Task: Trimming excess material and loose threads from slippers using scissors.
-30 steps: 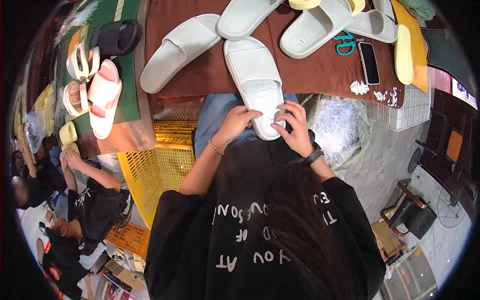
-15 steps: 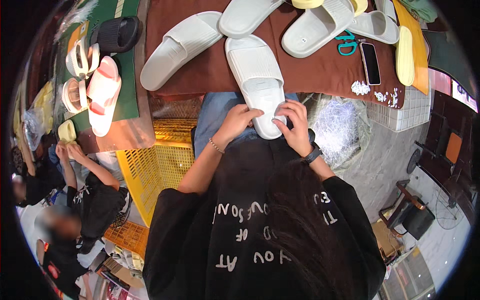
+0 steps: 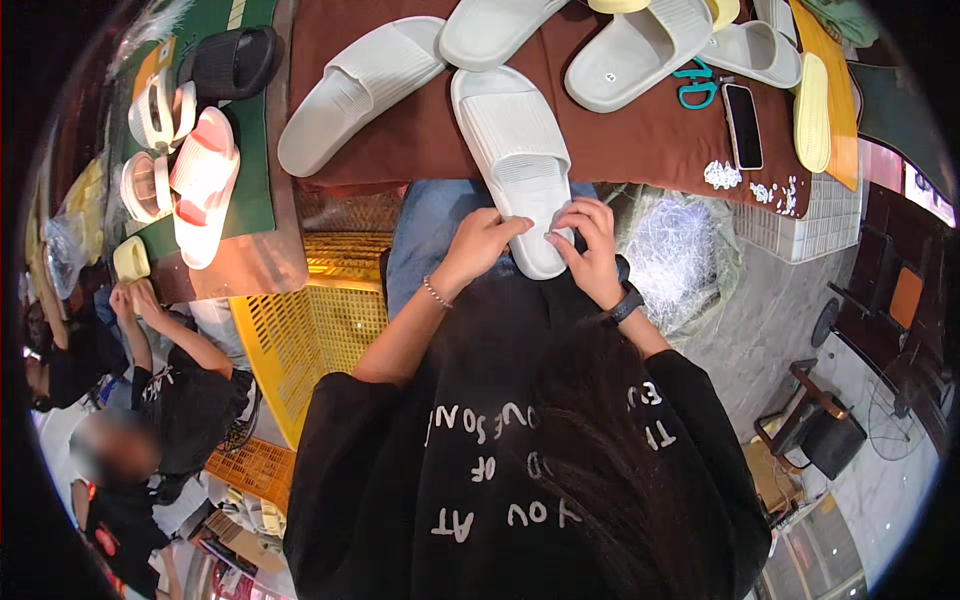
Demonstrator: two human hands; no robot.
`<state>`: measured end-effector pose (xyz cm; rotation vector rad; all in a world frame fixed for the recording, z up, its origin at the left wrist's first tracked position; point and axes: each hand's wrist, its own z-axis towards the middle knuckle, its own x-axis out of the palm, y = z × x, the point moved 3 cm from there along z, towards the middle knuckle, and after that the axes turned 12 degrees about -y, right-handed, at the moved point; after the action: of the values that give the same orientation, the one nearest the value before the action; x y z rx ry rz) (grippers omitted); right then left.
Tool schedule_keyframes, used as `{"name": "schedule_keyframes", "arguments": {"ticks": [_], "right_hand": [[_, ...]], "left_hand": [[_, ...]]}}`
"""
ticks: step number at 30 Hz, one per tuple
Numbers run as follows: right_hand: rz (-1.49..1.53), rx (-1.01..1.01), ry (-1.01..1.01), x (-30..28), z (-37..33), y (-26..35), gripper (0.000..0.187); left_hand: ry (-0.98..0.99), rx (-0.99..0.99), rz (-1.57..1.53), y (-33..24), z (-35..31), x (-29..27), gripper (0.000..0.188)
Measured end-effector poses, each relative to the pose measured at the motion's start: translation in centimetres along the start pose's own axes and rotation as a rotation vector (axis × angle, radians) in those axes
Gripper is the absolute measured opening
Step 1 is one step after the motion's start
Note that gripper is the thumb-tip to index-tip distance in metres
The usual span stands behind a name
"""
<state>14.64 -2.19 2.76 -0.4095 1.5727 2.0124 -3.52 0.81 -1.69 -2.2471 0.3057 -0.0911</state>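
Observation:
A light grey slide slipper [image 3: 515, 140] slants down from the table edge toward my body, its toe end on the brown cloth and its heel over my lap. My left hand [image 3: 483, 242] grips the left edge of the heel, thumb lying on the insole. At the heel's right edge my right hand [image 3: 592, 250] is closed, thumb and bent forefinger close together on the insole. A tiny dark speck shows by that thumb tip, too small to name. More grey slides lie around it, one [image 3: 365, 95] at the left and one [image 3: 640, 55] at the right with a small round mark on its heel.
Teal-handled scissors [image 3: 696, 85], a phone [image 3: 742, 125] and small white stickers or bits [image 3: 722, 175] lie at the table's right. A yellow crate [image 3: 315, 340] stands at my left. Pink and white slides [image 3: 207, 190] lie further left, near another person's hands [image 3: 135, 300].
Both hands keep nearly the same grip on the slide slipper. The view has shifted slightly; the speck by my right thumb shows less clearly.

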Motion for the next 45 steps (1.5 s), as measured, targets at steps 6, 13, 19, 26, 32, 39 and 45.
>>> {"name": "schedule_keyframes", "arguments": {"ticks": [6,13,19,26,32,39,45], "right_hand": [[0.009,0.033,0.016,0.3,-0.3,-0.6,0.019],[0.042,0.080,0.030,-0.9,-1.1,-0.2,0.020],[0.014,0.051,-0.007,-0.5,-1.0,-0.3,0.022],[0.009,0.031,0.034,-0.5,-1.1,-0.4,0.022],[0.023,0.072,-0.002,-0.6,-1.1,-0.1,0.024],[-0.023,0.079,-0.023,-1.5,-1.6,0.4,0.027],[-0.001,0.101,0.032,-1.6,-1.5,0.8,0.025]], "left_hand": [[-0.008,0.023,-0.012,-0.1,-0.2,0.2,0.038],[-0.038,0.078,0.095,-0.6,-0.4,0.1,0.040],[-0.043,0.076,0.125,-0.9,-0.7,0.1,0.041],[-0.033,0.088,0.137,-0.5,-0.6,0.2,0.042],[-0.032,0.090,0.148,-0.5,-0.5,0.2,0.042],[-0.058,0.076,0.030,-0.1,-1.1,1.1,0.042],[-0.057,0.080,0.073,-0.8,-1.5,1.1,0.042]]}}
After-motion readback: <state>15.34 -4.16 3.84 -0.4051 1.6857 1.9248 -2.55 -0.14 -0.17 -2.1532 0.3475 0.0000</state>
